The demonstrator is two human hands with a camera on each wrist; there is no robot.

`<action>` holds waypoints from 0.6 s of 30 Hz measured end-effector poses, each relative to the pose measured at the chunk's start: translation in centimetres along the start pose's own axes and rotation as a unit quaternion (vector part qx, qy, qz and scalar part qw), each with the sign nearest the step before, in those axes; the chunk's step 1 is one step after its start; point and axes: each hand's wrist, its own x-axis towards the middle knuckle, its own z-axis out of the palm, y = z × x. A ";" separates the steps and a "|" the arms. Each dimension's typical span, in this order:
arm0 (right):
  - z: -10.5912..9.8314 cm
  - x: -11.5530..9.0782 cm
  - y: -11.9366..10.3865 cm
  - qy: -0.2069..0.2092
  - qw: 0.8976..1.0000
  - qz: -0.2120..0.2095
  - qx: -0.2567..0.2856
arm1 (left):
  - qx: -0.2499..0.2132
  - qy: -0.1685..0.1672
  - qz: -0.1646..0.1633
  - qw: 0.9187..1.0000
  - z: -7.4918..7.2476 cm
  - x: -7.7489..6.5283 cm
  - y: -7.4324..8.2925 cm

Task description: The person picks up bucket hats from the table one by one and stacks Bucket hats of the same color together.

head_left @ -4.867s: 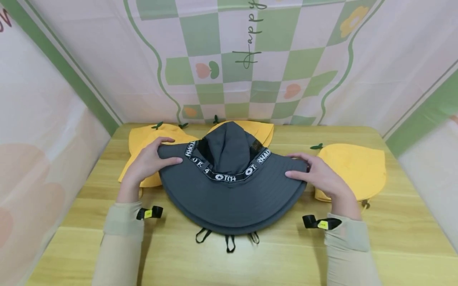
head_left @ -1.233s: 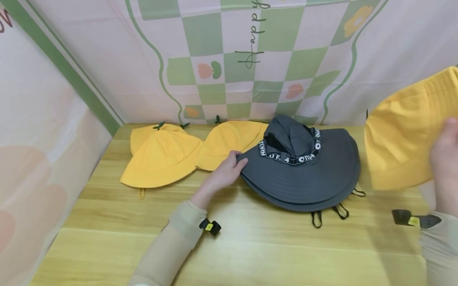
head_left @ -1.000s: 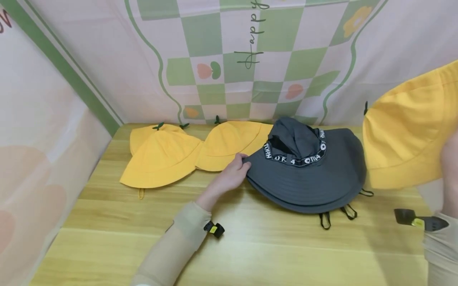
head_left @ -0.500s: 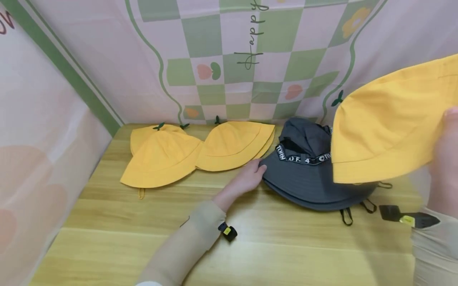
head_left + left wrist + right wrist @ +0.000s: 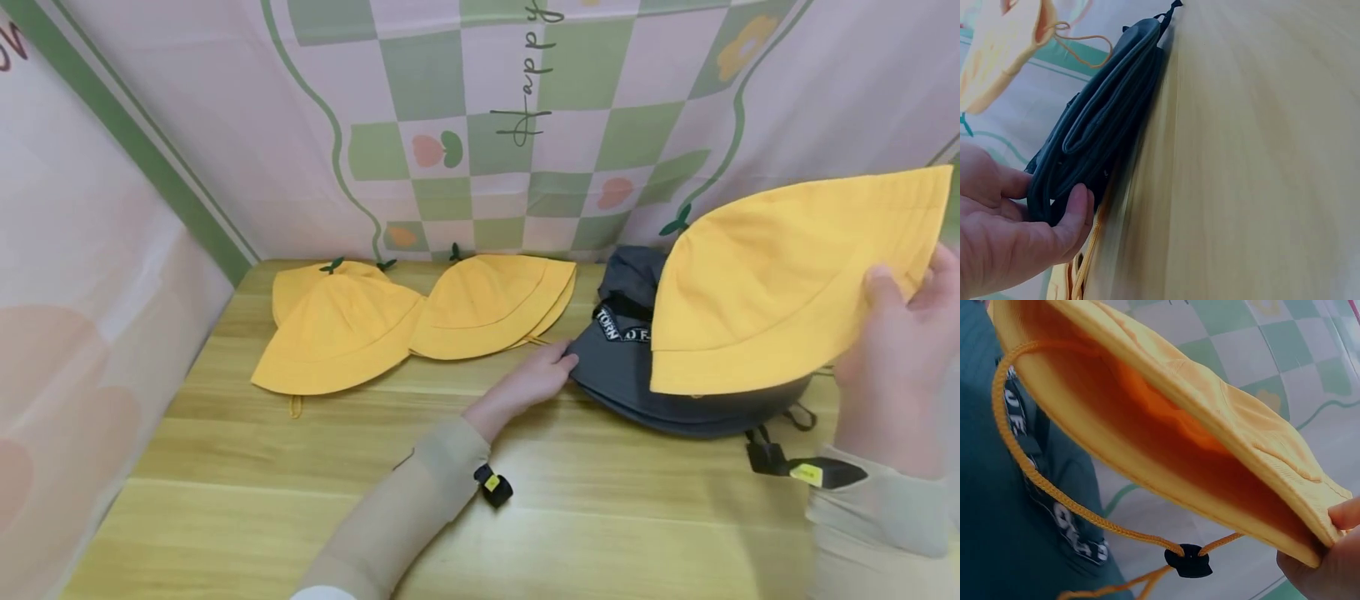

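Observation:
My left hand (image 5: pixel 528 379) pinches the left edge of a dark grey wide-brimmed hat (image 5: pixel 611 367) with a black lettered band, on the right part of the table. In the left wrist view its folded brim (image 5: pixel 1116 87) lies between thumb and fingers. My right hand (image 5: pixel 900 358) grips a yellow bucket hat (image 5: pixel 772 283) by its brim, raised in front of the grey hat and covering much of it. A green sprout tops the yellow hat. The right wrist view looks into its opening, with an orange cord and black cord lock (image 5: pixel 1190 560) hanging from it.
On the wooden table (image 5: pixel 300 483), a yellow sprout hat (image 5: pixel 337 337) overlaps another behind it at the left. Beside them lies one more folded yellow hat (image 5: pixel 487 304), close to the back edge. A printed curtain (image 5: pixel 495 192) rises behind the table.
The grey hat, earlier held in both hands at the middle, has slid right with my left hand. My right hand has picked up the rightmost yellow hat and brought it left over the grey one.

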 end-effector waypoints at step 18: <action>0.3 -2.0 7.0 0.032 0.988 0.128 0.075 | 0.008 0.056 0.124 0.991 -2.9 -1.2 -0.5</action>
